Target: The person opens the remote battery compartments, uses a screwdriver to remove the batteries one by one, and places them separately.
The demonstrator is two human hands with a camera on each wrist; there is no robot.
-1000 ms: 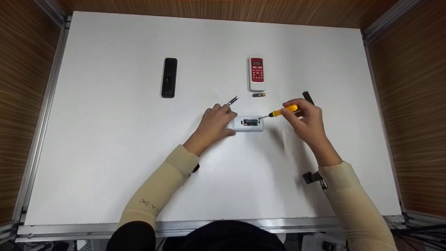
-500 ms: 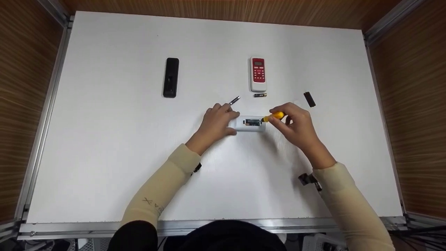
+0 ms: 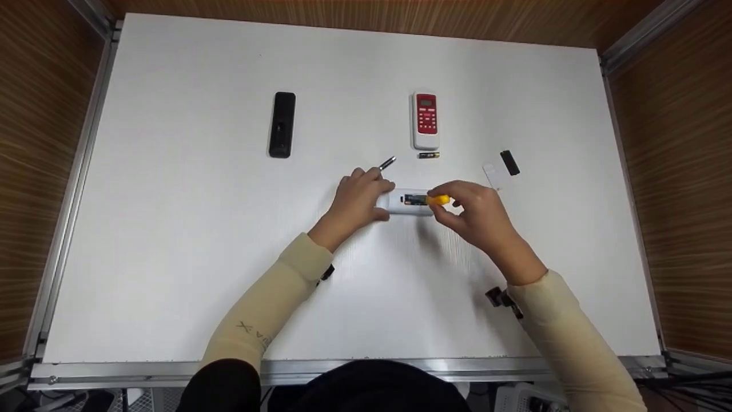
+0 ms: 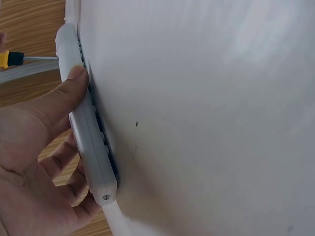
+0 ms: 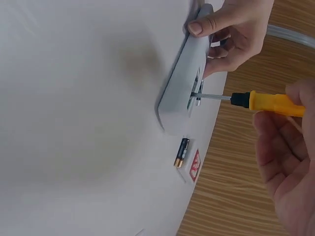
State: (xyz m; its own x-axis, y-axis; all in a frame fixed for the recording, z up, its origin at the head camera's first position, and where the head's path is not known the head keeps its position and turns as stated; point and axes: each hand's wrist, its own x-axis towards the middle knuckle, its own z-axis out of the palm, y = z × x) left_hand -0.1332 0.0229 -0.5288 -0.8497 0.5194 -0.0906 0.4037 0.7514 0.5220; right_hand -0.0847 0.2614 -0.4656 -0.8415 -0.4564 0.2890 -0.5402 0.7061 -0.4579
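Observation:
A white remote control [image 3: 394, 207] lies face down on the table, its battery slot exposed with a battery [image 3: 415, 199] inside. My left hand [image 3: 360, 197] grips the remote's left end, thumb [image 4: 74, 86] on the near side and fingers on the far side. In my right hand [image 3: 477, 214] is a screwdriver with a yellow handle [image 5: 273, 102], pinched between thumb and fingers. Its thin metal shaft [image 5: 212, 96] points down, the tip at the end of the battery slot in the right wrist view. From the head camera, the right fingers cover the slot's right end.
Beyond the hands, a loose battery [image 3: 429, 155] lies below a red and white remote control [image 3: 426, 114]. Another battery [image 3: 388, 162] is just past the left fingers. A long black casing [image 3: 282, 125] lies farther left. To the right are a small flat black piece [image 3: 509, 162] and a pale strip [image 3: 490, 173].
My right hand has moved left with the screwdriver, which has swung from slanted to nearly upright over the battery slot. The left hand keeps its hold on the remote.

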